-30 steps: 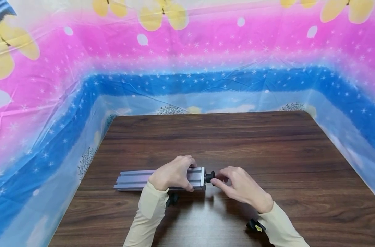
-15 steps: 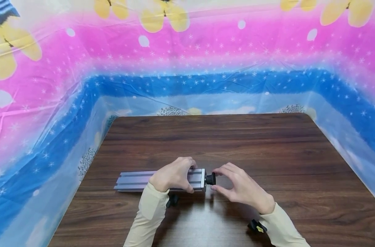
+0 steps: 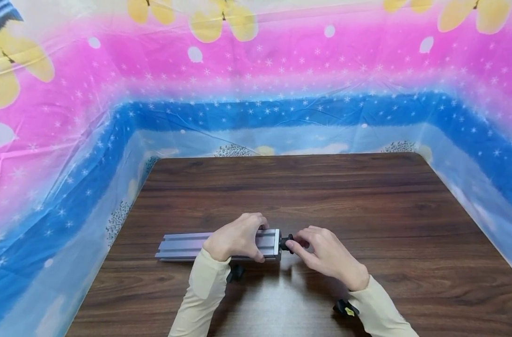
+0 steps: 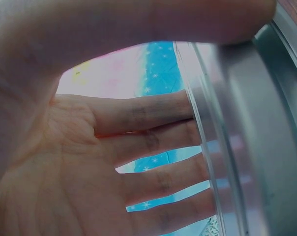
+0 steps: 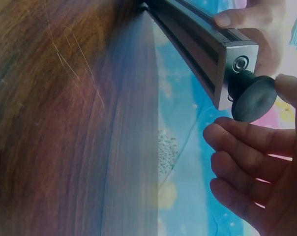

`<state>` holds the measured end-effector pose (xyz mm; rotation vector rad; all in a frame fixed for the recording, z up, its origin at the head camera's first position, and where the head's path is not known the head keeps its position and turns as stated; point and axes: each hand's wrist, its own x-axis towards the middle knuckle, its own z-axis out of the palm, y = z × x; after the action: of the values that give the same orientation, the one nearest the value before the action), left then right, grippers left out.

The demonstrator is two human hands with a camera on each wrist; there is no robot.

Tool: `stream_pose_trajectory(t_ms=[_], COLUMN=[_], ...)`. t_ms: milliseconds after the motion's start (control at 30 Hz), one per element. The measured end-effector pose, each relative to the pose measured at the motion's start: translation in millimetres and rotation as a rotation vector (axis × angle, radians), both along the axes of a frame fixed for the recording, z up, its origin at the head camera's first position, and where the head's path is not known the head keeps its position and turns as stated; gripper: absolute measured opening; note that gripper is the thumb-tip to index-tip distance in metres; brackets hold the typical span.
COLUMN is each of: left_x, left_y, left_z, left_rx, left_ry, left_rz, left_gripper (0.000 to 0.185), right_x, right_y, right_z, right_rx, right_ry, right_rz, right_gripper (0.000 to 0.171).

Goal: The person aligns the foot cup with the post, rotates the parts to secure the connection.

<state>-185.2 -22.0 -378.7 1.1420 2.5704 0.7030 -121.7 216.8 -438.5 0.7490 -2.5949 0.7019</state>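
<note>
2 hands: both at the aluminium rail [image 3: 197, 245] on the table [image 3: 365, 210].
Left hand [image 3: 236, 238]: fingers curled over the rail, gripping it.
Right hand [image 3: 328, 255]: fingertips pinch the black knob [image 3: 285, 243].
Knob: at the rail's right end face.

The desk [image 3: 323, 196] is dark brown with a streaky wood grain. On it lies a pale silver-grey metal bar [image 3: 188, 245] with long grooves, and at its 3 o'clock end sits a matt black knob [image 3: 286, 243]. Both sleeves [image 3: 201, 295] are cream. From 9 through 12 to 3 o'clock hangs a plastic sheet [image 3: 256, 70]: pink above, blue below, dotted with white stars, yellow flowers along the top.
</note>
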Motion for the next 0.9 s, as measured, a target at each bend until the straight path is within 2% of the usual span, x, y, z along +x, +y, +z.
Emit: stream_pose_trajectory(t_ms=[167,333,400,567,767,900], left_x=[0.4,0.7,0.6,0.8,1.5,1.9], left_y=[1,1,1,0,0,1], left_z=[0.3,1.5,1.4,0.2,1.0,1.3], left_rx=[0.007,-0.002,-0.006,-0.006,-0.01,-0.013], left_ry=[-0.001,0.004,0.005,0.012,0.011,-0.001], left_rz=[-0.006,-0.006,-0.003,-0.006,0.002,0.009], left_gripper=[0.05,0.052,0.052,0.051,0.051,0.051], right_x=[3.0,4.0,3.0,0.7,-0.1,-0.3], right_y=[4,12,13,11,7,5], right_z=[-0.1,3.2,4.6,4.5,1.1,-1.5], right_rx=[0.0,-0.015,-0.022,-0.041,-0.049,-0.056], right_ry=[-0.018,0.071,0.097,0.113,0.116,0.072], right_rz=[0.005,0.115,0.161,0.208,0.156,0.121], right_gripper=[0.023,0.054,0.058,0.048,0.033,0.021])
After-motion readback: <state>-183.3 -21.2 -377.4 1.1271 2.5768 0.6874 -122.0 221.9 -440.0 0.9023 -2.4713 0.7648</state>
